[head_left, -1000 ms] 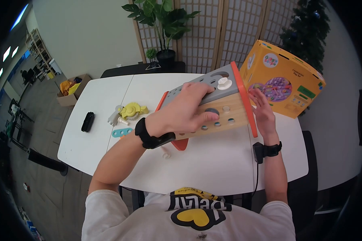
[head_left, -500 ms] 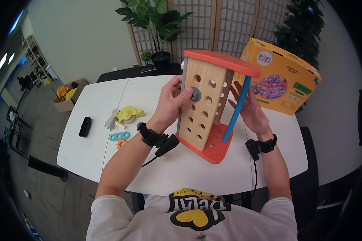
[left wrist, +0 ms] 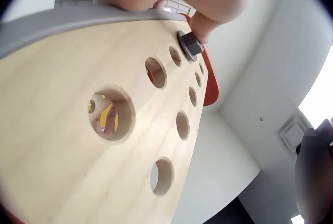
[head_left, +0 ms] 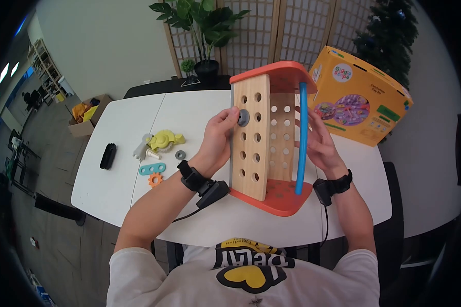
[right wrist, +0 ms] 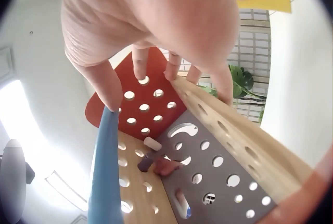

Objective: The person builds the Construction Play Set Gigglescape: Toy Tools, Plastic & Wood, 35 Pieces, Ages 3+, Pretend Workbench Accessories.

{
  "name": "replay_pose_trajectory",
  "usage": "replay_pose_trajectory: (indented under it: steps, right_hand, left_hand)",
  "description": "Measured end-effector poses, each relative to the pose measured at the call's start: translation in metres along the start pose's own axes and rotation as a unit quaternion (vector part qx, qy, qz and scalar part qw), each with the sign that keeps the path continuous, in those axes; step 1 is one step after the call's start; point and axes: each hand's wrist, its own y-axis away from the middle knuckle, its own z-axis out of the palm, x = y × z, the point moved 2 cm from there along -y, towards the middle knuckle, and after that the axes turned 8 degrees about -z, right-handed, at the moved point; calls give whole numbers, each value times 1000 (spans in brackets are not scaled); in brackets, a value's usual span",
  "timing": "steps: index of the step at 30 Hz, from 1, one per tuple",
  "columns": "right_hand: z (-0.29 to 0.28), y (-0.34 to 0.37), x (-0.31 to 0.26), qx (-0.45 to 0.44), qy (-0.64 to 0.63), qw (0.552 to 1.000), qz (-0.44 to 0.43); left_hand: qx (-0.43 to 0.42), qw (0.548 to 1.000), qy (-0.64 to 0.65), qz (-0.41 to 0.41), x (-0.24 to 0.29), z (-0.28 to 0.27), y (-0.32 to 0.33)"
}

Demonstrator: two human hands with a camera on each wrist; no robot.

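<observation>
A wooden toy toolbox (head_left: 256, 148) with red ends, a grey base and a blue handle rod (head_left: 302, 138) is held up over the table, turned on its side. My left hand (head_left: 217, 138) grips it along the grey base edge, thumb against a grey bolt head (head_left: 244, 118) set in the near holed panel. My right hand (head_left: 322, 146) is spread at the far side. In the right wrist view its thumb (right wrist: 106, 89) meets the blue rod and other fingers reach the far panel's edge. Inside the toolbox show a white peg (right wrist: 152, 143) and the dark bolt shank (right wrist: 145, 162).
On the white table (head_left: 123, 117) to the left lie a yellow and grey toy tool (head_left: 164, 140), a teal strip (head_left: 152, 169), an orange gear (head_left: 155, 179), a grey ring (head_left: 180, 155) and a black case (head_left: 108, 156). A yellow carton (head_left: 363, 94) stands back right.
The toolbox has turned from grey base up to its open side facing right. My left hand turned with it, and my right hand came in close to the rod and far panel.
</observation>
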Motion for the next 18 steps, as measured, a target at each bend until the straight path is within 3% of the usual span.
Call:
replay_pose_trajectory:
  steps: [5,8,14,18]
  right_hand:
    - [13,18,-10,50,-23,994,97]
    - [12,25,-9,53,-28,992,112]
    - [13,35,-14,38,-34,990,128]
    - [8,42,-17,15,-12,991,135]
  left_hand:
    - [66,992,-4,-111,1,12,23]
    - [72,988,1,-134,-17,-3,21]
    - [122,968,-135,-174,-31,-17,15]
    - [107,929,-272,-227,-23,-23,12]
